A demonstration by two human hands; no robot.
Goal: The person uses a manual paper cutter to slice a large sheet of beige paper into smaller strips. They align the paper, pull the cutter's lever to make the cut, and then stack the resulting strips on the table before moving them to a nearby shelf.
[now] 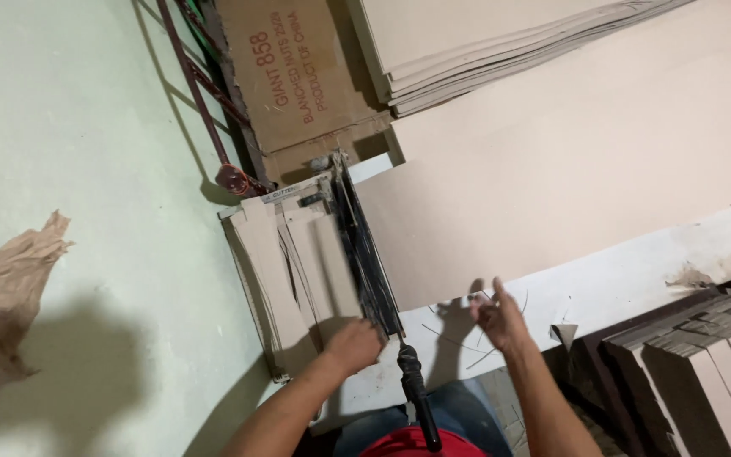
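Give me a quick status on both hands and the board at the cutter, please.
Left hand flat on cut strips. Right hand open at cardboard sheet edge. Cutter blade down, handle free.

Pale green floor [86, 169] from 7 to 11 o'clock; crumpled brown paper [2, 296] at 9; stacked boards [501, 42] at 1

A cardboard-cutting workshop, plain and busy.
Stacked tan sheets [501, 51] lean by the wall, a lever paper cutter [365, 254] sits on the white bench [636, 271], cut strips [289, 262] piled beside it.
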